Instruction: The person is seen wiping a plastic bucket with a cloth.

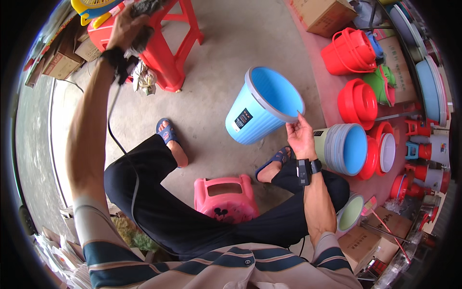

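My right hand (301, 139) pinches the grey rim of a light blue plastic bin (252, 115), thumb at the rim's edge. The bin tilts, its mouth facing up and to the right, and a dark label with writing sits on its ribbed side. At the upper left, my left hand (124, 30) grips a dark grey cloth (144, 11), blurred, over a red plastic stool (153, 54). Crumpled pale material (144, 77) lies against the stool's near side. Between my legs is a pink plastic step stool (225, 198) with a cartoon print.
Nested bins (337, 148) lie on their side near my right knee. Beyond them are red buckets (346, 54), a green bucket (379, 83) and cardboard boxes (321, 14). A blue and yellow fan-like appliance (95, 9) rests on the red stool. A black cord (135, 180) runs from my left wrist across my leg.
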Action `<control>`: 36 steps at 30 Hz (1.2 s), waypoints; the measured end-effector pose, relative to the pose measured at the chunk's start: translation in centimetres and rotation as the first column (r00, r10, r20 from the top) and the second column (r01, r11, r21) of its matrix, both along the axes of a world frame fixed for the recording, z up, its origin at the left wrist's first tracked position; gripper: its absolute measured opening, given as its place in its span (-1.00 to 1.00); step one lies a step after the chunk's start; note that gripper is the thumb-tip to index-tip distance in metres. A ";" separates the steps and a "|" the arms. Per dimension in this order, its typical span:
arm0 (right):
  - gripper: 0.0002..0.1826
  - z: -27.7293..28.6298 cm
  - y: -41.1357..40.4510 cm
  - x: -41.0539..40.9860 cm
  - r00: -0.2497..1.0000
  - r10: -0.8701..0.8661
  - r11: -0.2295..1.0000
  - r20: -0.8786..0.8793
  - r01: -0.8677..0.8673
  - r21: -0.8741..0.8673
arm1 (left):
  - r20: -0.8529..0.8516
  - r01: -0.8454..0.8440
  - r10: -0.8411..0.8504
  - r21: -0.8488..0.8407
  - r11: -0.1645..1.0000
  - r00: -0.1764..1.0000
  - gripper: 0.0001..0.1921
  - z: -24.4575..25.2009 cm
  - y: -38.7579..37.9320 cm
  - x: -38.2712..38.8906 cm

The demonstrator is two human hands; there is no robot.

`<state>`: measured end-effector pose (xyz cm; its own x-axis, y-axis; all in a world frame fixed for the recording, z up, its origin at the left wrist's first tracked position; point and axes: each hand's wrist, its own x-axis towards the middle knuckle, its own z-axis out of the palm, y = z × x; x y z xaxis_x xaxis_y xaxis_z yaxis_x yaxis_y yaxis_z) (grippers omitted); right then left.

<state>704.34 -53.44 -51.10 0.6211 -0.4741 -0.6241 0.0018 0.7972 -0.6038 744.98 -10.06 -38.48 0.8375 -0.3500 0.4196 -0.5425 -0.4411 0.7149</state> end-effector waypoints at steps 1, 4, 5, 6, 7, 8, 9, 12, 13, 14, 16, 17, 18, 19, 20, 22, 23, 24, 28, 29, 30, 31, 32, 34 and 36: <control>-0.77 -0.1 -0.6 -0.3 1.000 -0.009 1.000 -0.002 0.009 -0.003 | -0.165 0.055 -0.073 -0.114 0.992 0.984 -0.53 -0.3 -1.6 -2.6; -0.77 0.6 -0.1 -0.5 0.999 -0.038 0.999 0.031 0.038 -0.006 | -0.390 0.134 -0.220 -0.236 0.963 0.894 -0.60 0.1 -4.5 -11.4; -0.77 0.7 0.4 -0.5 0.999 -0.030 1.000 0.042 0.030 0.000 | -0.466 0.123 -0.262 -0.307 0.944 0.845 -0.62 -0.6 -5.2 -13.9; -0.78 0.8 0.7 -0.5 0.998 -0.035 0.999 0.052 0.035 0.003 | -0.533 0.106 -0.309 -0.377 0.920 0.787 -0.64 -1.4 -6.0 -16.1; -0.79 0.9 1.0 -0.4 0.997 -0.043 0.999 0.062 0.042 0.007 | -0.601 0.057 -0.310 -0.401 0.914 0.737 -0.62 -1.3 -7.1 -18.6; -0.79 1.1 1.0 -0.6 0.997 -0.045 0.999 0.068 0.045 0.001 | -0.663 0.012 -0.325 -0.431 0.902 0.675 -0.59 -1.6 -8.6 -20.9; -0.79 1.3 1.5 -0.5 0.995 -0.047 0.999 0.085 0.046 0.007 | -0.696 -0.033 -0.358 -0.480 0.877 0.623 -0.56 -2.5 -9.7 -22.7; -0.80 1.4 3.9 -0.6 0.990 -0.079 0.997 0.116 0.081 -0.012 | -0.656 -0.054 -0.498 -0.633 0.772 0.567 -0.39 -4.3 -14.5 -28.0; -0.80 1.1 5.2 -0.4 0.992 -0.076 0.997 0.103 0.078 -0.018 | -0.620 -0.024 -0.334 -0.495 0.869 0.710 -0.33 -5.9 -16.6 -30.0; -0.80 0.7 6.8 -0.1 0.994 -0.066 0.997 0.088 0.068 -0.019 | -0.534 -0.035 -0.159 -0.334 0.942 0.831 -0.27 -7.8 -18.4 -32.0; -0.76 1.2 9.8 0.2 0.988 -0.143 0.989 0.051 0.145 -0.034 | -0.292 -0.144 0.057 -0.285 0.948 0.955 -0.17 -10.1 -21.4 -35.3; -0.72 1.3 10.2 -0.7 0.992 -0.103 0.993 0.065 0.106 -0.043 | -0.338 -0.221 0.130 -0.246 0.944 0.932 -0.21 -9.6 -22.0 -35.9; -0.72 1.4 10.4 -1.1 0.992 -0.107 0.993 0.064 0.110 -0.046 | -0.340 -0.217 0.125 -0.249 0.944 0.932 -0.21 -9.3 -22.1 -35.8; -0.72 1.4 10.6 -1.5 0.991 -0.131 0.991 0.024 0.131 -0.038 | -0.362 -0.212 0.107 -0.264 0.941 0.926 -0.24 -9.0 -22.2 -35.3; -0.73 2.0 11.4 -1.8 0.989 -0.144 0.989 -0.022 0.143 -0.025 | -0.388 -0.218 0.101 -0.272 0.937 0.916 -0.26 -8.7 -21.8 -34.8; -0.75 2.5 12.0 -2.0 0.991 -0.130 0.991 0.000 0.130 -0.027 | -0.358 -0.303 0.205 -0.242 0.922 0.911 -0.36 -9.1 -21.5 -33.2; -0.75 2.5 12.0 -2.2 0.995 -0.098 0.995 0.011 0.098 -0.034 | -0.416 -0.274 0.150 -0.255 0.927 0.897 -0.36 -9.7 -20.7 -31.8; -0.76 2.4 11.9 -2.7 0.998 -0.066 0.997 0.021 0.066 -0.038 | -0.470 -0.245 0.097 -0.266 0.932 0.877 -0.37 -10.4 -19.7 -30.4; -0.72 2.9 11.0 -4.5 0.998 0.065 0.984 0.007 -0.063 -0.167 | -0.705 -0.365 -0.211 -0.571 0.735 0.677 -0.49 -9.1 -17.8 -27.6; -0.72 3.6 11.7 -4.2 0.999 0.045 0.984 -0.010 -0.046 -0.174 | -0.677 -0.340 -0.182 -0.561 0.755 0.713 -0.50 -9.8 -17.4 -27.7; -0.72 3.2 11.6 -4.2 0.999 0.048 0.983 -0.010 -0.049 -0.176 | -0.607 -0.328 -0.017 -0.452 0.829 0.794 -0.51 -10.4 -17.6 -28.1; -0.71 2.3 11.4 -4.2 0.999 0.027 0.987 -0.020 -0.029 -0.160 | -0.600 -0.361 0.035 -0.432 0.827 0.799 -0.51 -11.1 -17.7 -28.7; -0.71 1.7 11.2 -4.1 0.999 0.003 0.990 -0.032 -0.008 -0.143 | -0.593 -0.392 0.084 -0.412 0.823 0.801 -0.50 -11.3 -18.0 -29.6; -0.70 2.6 13.2 -3.1 1.000 -0.012 0.991 -0.014 0.010 -0.131 | -0.672 -0.508 0.123 -0.414 0.755 0.730 -0.52 -11.8 -18.5 -31.5; -0.69 2.1 13.8 -2.3 1.000 -0.030 0.992 0.006 0.031 -0.122 | -0.602 -0.516 0.170 -0.466 0.719 0.780 -0.54 -12.3 -19.9 -34.2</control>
<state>701.99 -39.63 -48.97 0.6079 -0.5652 -0.5577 0.0281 0.7173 -0.6962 710.83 -29.98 -50.81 0.9824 0.1738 -0.0685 0.0566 0.0720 0.9958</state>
